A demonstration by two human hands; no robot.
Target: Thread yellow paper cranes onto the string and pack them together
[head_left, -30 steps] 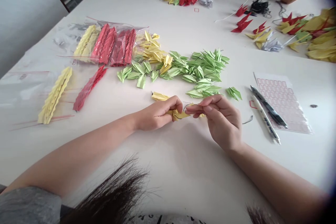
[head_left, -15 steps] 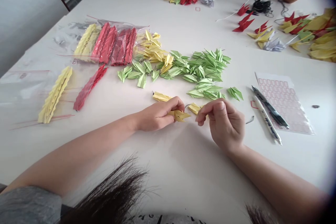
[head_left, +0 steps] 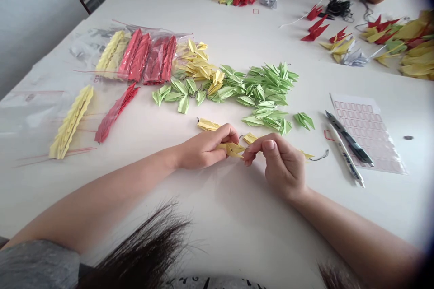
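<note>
Just below frame centre, my left hand [head_left: 206, 148] pinches a yellow folded paper [head_left: 233, 149]; my right hand [head_left: 284, 162] curls beside it, whether gripping I can't tell. Squeezing too hard might crease the paper.

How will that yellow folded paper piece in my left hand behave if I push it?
The yellow piece in your left hand is probably light, as it looks like folded paper. Its creases should give it some stiffness, though the thin tips could bend or crumple. Being angular, it would likely slide rather than roll.
</note>
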